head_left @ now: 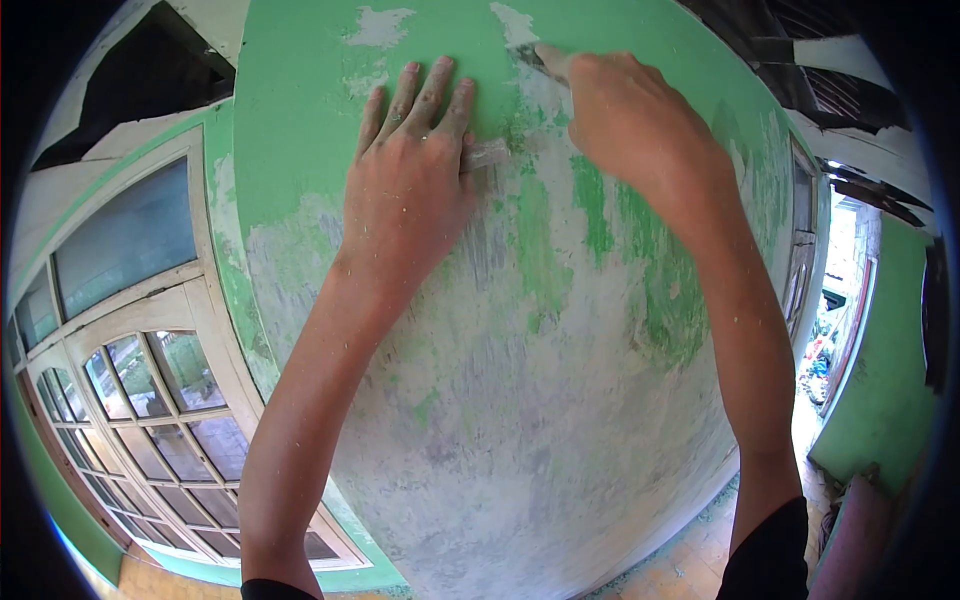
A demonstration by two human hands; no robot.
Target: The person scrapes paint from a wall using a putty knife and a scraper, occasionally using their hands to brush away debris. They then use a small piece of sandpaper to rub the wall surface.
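My left hand presses against the green wall, four fingers spread upward; a flat, whitish piece sticks out beside it near the thumb. Up and to the right, my right hand is closed around a scraper, its dark blade against the wall where green paint meets a bare patch. Below both hands the wall shows grey-white plaster with streaks of green. Small pale flecks lie on my hands and forearms. The thumb of my left hand is mostly hidden.
White-framed glass doors and a window stand at the left. To the right are a bright doorway and another green wall. Damaged ceiling panels hang overhead, and floor tiles show below.
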